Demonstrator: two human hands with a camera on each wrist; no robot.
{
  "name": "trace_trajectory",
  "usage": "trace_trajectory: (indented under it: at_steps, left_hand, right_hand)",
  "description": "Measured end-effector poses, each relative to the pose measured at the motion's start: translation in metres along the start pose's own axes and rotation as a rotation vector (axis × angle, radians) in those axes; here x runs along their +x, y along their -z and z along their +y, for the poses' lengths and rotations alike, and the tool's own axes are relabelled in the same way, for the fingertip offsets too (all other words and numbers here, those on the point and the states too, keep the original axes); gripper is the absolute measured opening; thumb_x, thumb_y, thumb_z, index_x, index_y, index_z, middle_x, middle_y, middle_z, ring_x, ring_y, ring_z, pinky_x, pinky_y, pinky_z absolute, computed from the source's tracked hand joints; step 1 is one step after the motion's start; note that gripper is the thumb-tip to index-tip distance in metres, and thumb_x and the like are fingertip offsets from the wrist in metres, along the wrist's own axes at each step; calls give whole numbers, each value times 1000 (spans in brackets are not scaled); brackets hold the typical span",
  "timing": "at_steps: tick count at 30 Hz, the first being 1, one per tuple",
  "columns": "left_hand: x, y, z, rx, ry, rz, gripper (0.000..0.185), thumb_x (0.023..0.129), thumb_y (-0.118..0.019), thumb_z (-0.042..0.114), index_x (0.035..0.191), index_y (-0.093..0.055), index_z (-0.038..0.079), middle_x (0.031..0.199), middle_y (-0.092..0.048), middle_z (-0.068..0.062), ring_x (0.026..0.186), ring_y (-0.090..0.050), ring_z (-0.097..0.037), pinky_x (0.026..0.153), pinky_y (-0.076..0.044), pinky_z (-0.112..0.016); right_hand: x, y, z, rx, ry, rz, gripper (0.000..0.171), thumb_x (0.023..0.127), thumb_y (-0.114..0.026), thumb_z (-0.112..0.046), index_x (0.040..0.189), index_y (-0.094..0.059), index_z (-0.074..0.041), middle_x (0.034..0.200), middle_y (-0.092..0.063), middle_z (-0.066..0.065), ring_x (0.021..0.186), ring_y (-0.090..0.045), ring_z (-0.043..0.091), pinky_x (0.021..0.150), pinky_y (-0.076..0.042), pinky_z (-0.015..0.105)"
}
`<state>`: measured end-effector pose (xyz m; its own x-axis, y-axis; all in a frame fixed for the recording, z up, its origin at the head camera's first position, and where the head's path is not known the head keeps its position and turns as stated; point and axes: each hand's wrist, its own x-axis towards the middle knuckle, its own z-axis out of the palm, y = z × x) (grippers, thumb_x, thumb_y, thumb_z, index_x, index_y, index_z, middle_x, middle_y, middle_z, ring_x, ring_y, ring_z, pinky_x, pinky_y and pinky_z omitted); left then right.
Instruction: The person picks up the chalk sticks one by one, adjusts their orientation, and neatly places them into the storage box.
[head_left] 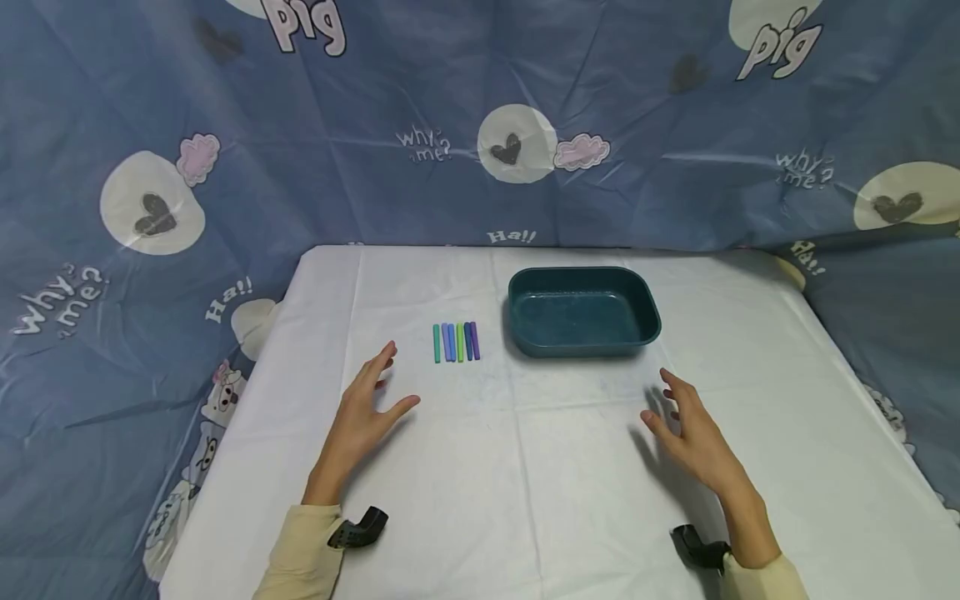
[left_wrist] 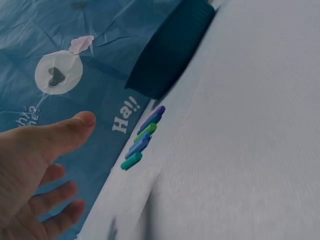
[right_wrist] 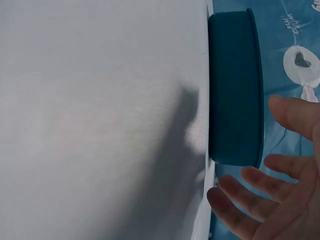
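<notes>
Your left hand (head_left: 367, 408) hovers over the desk (head_left: 525, 483) with fingers spread and nothing in it, just short of the row of coloured markers (head_left: 455, 342). Your right hand (head_left: 690, 429) is likewise spread and holding nothing, near the front of the empty teal tray (head_left: 585, 343), which sits just right of the markers.

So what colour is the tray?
Dark teal tray, best in the head view.

Six short markers (head_left: 455, 342), coloured green, blue and purple, are being kept flat in a tight side-by-side row on the white cloth. They are being displayed just left of a dark teal tray (head_left: 584, 310), not touching it.
</notes>
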<state>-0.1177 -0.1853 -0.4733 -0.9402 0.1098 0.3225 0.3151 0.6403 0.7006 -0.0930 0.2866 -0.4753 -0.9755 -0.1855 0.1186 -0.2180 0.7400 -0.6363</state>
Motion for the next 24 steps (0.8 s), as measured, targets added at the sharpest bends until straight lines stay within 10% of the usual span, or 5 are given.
trace_trajectory:
  at_steps: [14,24]
  left_hand:
    - [13,-17,-7,-91,64,-31,82,78,-77,24,147,-34,15,131,-53,-10,115,-57,-29,89,-53,-42]
    - [21,-29,-9,-121,100,-43,77,80,-76,20,145,-36,10,128,-54,-13,113,-58,-30,88,-53,-43]
  right_hand:
    - [29,3,10,61,-30,116,66,97,-52,-25,149,-18,-1,136,-39,24,116,-52,41,84,-50,38]
    - [50,5,12,155,-95,153,64,98,-48,-27,150,-18,-4,136,-39,25,117,-51,42,91,-45,57]
